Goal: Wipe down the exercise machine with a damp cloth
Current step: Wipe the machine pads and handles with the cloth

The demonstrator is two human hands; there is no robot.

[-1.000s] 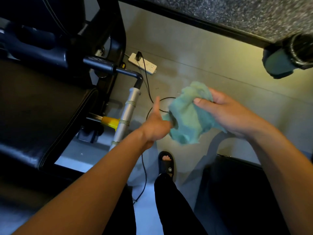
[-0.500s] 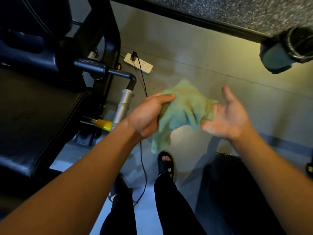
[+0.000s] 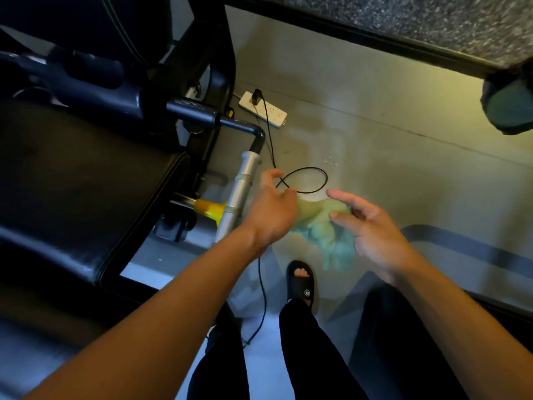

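A: While both arms reach out over the grey-green floor (image 3: 389,90), the crumpled teal-and-green cloth (image 3: 326,229) sits between the two hands, just right of the silver metal handle tube (image 3: 240,189) of the black exercise machine (image 3: 86,174).

B: And the left hand (image 3: 271,209)?

A: Fingers loosely curved and apart, back of the hand to the camera, nothing clearly pinched. Its far edge overlaps the cloth's yellowish side, but I cannot tell whether it touches the fabric.

B: The right hand (image 3: 372,226)?

A: Spread, palm turned inward, fingers relaxed and separated. The cloth is right against its fingers; contact is blurred, so no firm grip shows.

B: Is the cloth on the machine at all?

A: No, it is apart from the handle tube, off to the right of it, with the bluish end drooping downward above a black slide sandal (image 3: 300,281).

B: What else sits near that tube?

A: A yellow plastic piece (image 3: 209,210) just left of it, touching the tube's lower section. The machine's black padded seat (image 3: 72,180) lies further left. Beyond the tube's top, a white power strip (image 3: 264,109) lies on the floor, and a thin black cable (image 3: 302,180) runs from it, loops just right of the tube, behind the left hand, then trails down past black trouser legs (image 3: 311,353).
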